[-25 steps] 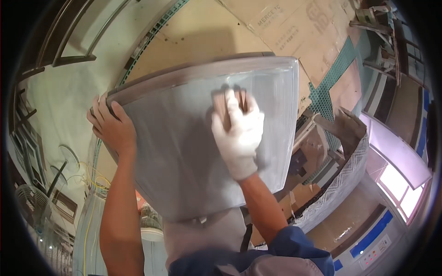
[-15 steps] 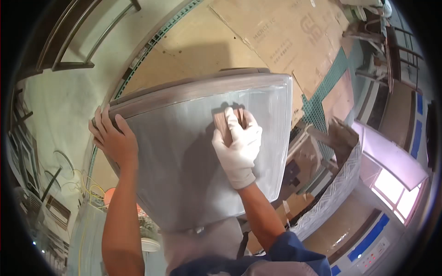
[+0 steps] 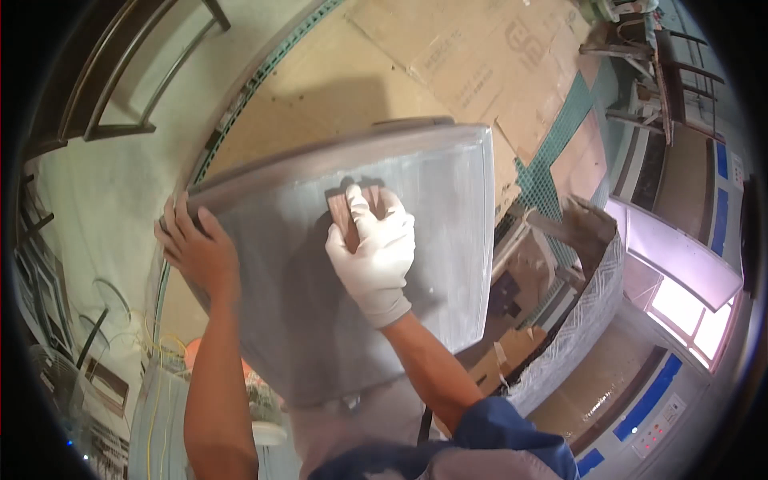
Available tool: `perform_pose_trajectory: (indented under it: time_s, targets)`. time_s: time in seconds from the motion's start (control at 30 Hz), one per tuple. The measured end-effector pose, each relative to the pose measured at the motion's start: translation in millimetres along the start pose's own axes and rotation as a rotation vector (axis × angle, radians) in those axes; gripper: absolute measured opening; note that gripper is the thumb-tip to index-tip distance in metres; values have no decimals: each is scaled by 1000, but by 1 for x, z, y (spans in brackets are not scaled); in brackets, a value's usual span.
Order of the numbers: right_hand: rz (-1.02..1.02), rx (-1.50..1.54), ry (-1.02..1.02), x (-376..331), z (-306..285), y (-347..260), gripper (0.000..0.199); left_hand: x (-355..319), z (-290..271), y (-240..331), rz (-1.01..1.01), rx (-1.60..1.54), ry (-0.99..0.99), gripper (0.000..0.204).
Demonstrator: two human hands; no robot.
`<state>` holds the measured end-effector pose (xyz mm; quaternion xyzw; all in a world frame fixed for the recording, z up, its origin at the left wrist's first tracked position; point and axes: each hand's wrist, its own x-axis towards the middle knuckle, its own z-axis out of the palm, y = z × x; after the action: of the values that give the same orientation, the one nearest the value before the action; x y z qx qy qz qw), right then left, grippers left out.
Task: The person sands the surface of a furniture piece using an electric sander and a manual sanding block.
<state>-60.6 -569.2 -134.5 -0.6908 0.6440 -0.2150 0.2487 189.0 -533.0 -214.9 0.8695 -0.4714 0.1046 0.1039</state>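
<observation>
A large grey wooden panel (image 3: 280, 264) with a brown moulded far edge is tilted up in front of me. Pale, dusty streaks mark its face. My bare left hand (image 3: 198, 248) grips the panel's far left corner, fingers curled over the edge. On my right hand (image 3: 374, 254) is a white glove. It is closed around a reddish-brown sanding block (image 3: 342, 214), pressed flat against the upper middle of the grey face. The fingers cover part of the block, and its underside is hidden.
Flattened cardboard (image 3: 320, 120) lies beyond the panel, beside green mesh matting (image 3: 552, 160). To the right stand a wrapped bundle (image 3: 580, 320) and a machine with blue strips (image 3: 648, 404). Dark wooden frames (image 3: 120, 128) are at far left. Yellow cords (image 3: 164, 344) hang near my left forearm.
My right hand has slid the sanding block left across the panel's face. My left hand keeps its hold on the corner. The whole view has shifted slightly.
</observation>
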Motion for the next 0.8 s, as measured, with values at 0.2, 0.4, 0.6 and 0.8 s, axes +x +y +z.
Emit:
perform_pose_trajectory:
  time_s: [0.2,0.4,0.6,0.8]
  targets:
    - [-11,-221,66,13,-13,-26,51,-3,-16,4,-19,-16,-58,41]
    - [-4,-126,116,27,-8,-30,59,-10,-20,-6,-11,-5,-97,42]
    - [9,-136,133,30,3,-19,56,-5,-8,8,-23,46,-99,43]
    - [-79,-212,139,-63,-40,51,68,-23,-16,22,129,164,-139,53]
